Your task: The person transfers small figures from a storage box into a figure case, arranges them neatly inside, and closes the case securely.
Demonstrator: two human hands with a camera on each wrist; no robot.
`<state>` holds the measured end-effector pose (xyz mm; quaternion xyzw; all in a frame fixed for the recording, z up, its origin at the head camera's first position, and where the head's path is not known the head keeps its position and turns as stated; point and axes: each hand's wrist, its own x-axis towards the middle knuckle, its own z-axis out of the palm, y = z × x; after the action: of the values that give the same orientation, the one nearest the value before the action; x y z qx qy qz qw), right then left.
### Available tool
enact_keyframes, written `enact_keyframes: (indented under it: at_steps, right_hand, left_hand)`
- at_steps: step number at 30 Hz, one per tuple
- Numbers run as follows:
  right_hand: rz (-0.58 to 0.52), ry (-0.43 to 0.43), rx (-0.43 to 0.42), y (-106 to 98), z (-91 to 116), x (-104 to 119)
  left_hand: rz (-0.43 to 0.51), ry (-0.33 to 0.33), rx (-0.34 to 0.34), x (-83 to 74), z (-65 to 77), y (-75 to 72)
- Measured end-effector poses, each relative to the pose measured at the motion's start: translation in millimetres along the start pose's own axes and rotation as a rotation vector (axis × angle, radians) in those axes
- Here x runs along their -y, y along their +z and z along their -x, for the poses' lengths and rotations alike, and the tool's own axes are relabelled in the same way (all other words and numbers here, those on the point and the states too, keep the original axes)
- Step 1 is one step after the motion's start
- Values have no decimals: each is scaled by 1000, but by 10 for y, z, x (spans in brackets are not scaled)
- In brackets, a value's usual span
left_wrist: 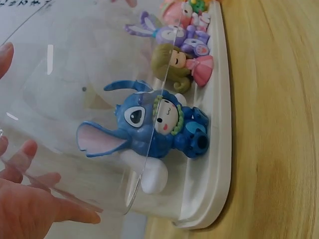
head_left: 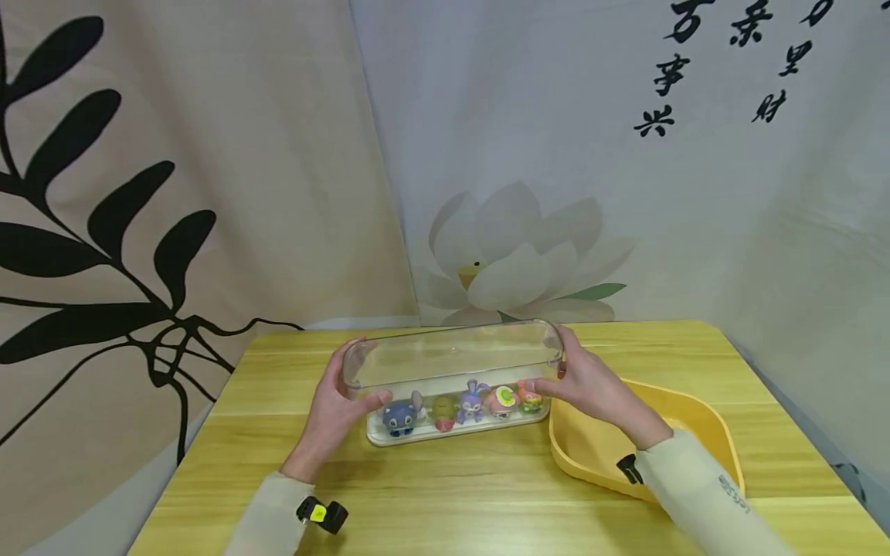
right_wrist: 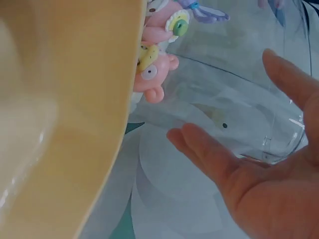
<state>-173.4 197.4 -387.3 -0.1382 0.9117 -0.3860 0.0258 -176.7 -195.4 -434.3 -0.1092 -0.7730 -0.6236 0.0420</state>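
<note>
A long clear plastic cover (head_left: 452, 351) is gripped at its left end by my left hand (head_left: 332, 409) and at its right end by my right hand (head_left: 591, 386). Below it lies a white tray-like base (head_left: 462, 435) with several small figurines in a row. Leftmost is a blue big-eared figurine (left_wrist: 134, 119), then a long-haired doll in a pink dress (left_wrist: 199, 69). A purple rabbit figurine (head_left: 471, 403) and pink figurines (head_left: 501, 401) follow to the right. In the left wrist view, the cover's rim is around the blue figurine's head, apart from the base.
A yellow plastic basket (head_left: 730, 455) stands on the wood-grain table (head_left: 445, 502) at the right, under my right forearm. Behind the table hangs a pale cloth (head_left: 521, 116) with printed leaves, a lotus and black characters.
</note>
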Motion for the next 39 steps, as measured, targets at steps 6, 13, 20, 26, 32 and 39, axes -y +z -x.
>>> enact_keyframes:
  at_steps: [6,13,20,26,32,39]
  right_hand:
    - [42,-37,55,-72,-72,7]
    - [22,9,88,-116,-141,-7]
    - [35,11,81,-88,-188,-40]
    - [29,-15,96,-53,-210,-59]
    - [65,-76,114,-27,-210,-109]
    - [85,-78,133,14,-216,-136]
  left_hand:
    - [9,17,-1,49,-8,2]
    - [18,18,4,69,-20,35]
    - [-10,-6,7,84,-24,45]
    - [-29,-26,18,119,0,43]
    - [-29,-35,70,171,-3,35]
    - [-47,-54,95,251,-7,17]
